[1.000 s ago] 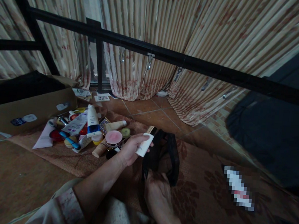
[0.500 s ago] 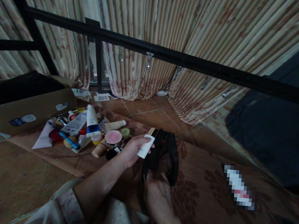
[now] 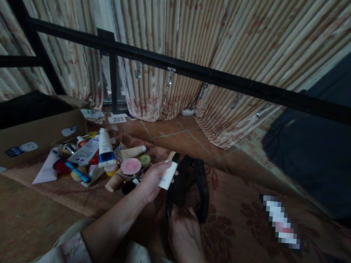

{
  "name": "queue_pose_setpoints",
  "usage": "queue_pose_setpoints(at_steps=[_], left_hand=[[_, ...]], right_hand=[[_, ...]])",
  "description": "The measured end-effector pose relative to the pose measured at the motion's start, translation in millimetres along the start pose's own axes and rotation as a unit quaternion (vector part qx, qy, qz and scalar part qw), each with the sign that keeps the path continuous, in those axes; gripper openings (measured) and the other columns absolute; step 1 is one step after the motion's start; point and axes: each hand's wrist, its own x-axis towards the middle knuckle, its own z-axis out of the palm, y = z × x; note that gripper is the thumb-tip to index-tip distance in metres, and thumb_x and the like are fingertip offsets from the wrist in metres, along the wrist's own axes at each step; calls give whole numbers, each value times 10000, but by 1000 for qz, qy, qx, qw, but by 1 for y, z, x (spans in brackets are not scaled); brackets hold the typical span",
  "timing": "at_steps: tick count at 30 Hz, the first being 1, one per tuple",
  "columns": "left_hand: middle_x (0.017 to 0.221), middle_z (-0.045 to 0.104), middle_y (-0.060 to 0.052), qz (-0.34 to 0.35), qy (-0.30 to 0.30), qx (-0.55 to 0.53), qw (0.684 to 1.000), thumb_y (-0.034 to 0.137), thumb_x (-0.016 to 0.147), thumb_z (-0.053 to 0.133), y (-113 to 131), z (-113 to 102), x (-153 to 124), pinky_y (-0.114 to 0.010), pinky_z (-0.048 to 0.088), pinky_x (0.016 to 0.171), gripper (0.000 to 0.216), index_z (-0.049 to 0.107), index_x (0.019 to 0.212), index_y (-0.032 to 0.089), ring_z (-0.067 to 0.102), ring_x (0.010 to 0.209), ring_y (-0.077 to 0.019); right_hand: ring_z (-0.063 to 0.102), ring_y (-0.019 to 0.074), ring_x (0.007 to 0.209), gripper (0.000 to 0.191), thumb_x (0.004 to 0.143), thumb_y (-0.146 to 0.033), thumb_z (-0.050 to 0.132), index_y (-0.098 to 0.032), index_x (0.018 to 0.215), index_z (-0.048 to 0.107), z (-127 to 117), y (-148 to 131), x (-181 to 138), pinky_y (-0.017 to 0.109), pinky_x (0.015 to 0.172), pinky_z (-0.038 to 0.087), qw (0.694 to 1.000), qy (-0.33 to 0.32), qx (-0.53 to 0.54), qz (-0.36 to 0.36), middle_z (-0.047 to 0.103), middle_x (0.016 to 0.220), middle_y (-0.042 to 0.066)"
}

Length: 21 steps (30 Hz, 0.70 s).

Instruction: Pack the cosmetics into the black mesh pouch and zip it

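My left hand (image 3: 152,180) is closed on a small white cosmetic tube (image 3: 168,176), its far end black and gold. The tube is tilted beside the left rim of a black mesh pouch (image 3: 203,187), which stands open on the patterned cloth. My right hand (image 3: 185,232) grips the near edge of the pouch, its fingertips partly hidden in the dark fabric. To the left of my left hand lies a heap of cosmetics: a pink round compact (image 3: 131,167), a white and blue tube (image 3: 105,146), a beige tube (image 3: 133,152), a pale pink tube (image 3: 45,168) and several others.
A cardboard box (image 3: 40,134) with something black inside stands behind the heap at left. A black metal bar (image 3: 157,62) crosses in front of striped curtains (image 3: 191,22). A blurred-out pale object (image 3: 281,222) lies on the cloth (image 3: 232,251) at right, near dark fabric (image 3: 320,156).
The view has shifted slightly, so the box and heap sit a little lower and further left. Both hands keep their holds on the tube and the pouch.
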Motion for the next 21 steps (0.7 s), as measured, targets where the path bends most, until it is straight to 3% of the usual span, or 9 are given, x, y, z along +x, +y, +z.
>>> queue_pose_setpoints(at_steps=[8,21], left_hand=[[690,701,-61,10,40,-7,999,400,771,650,-1,3,0,-206,470,488,293,666,849,118,590,492,-108],[636,702,-81,7,110,22,994,412,808,574,-4,0,5,-229,468,438,313,663,794,112,610,467,-143]], right_hand=[[611,184,821,341,840,23,399,-171,982,640,3,2,-1,305,831,324,1000,-5,-1,-4,690,879,50],[604,190,835,372,811,48,388,-158,981,648,1,0,-1,312,856,312,1000,-5,2,3,685,879,58]])
